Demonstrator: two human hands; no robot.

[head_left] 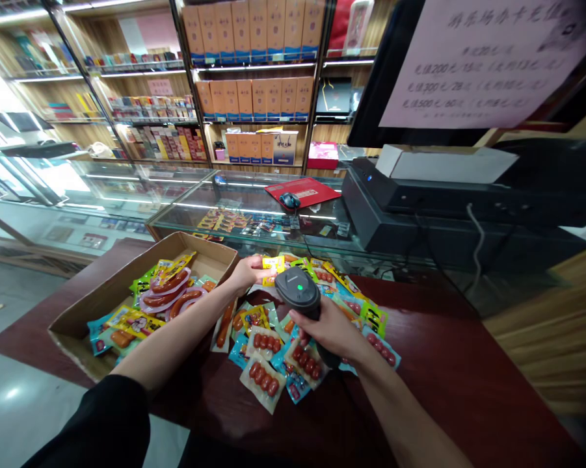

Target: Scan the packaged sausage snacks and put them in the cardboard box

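Observation:
My right hand [329, 325] is wrapped round the grip of a black barcode scanner [297, 289], whose green light is lit on top. Just left of the scanner's head, my left hand [248, 272] pinches a small snack packet [272, 265] with a yellow label. Below and around both hands, a spread of packaged sausages [263, 380] in clear, blue, yellow and green wrappers covers part of the dark red table. Beyond my left forearm stands an open cardboard box [209, 250] with more sausage packs [168, 296] inside. The scanner hides part of the pile.
A glass display counter [190, 195] runs behind the table, carrying a red mouse pad [317, 190] and a mouse [289, 200]. At right stand a monitor with a paper notice [473, 65] and a black cash drawer [419, 221] with cables. Shelves of boxes [253, 32] line the wall.

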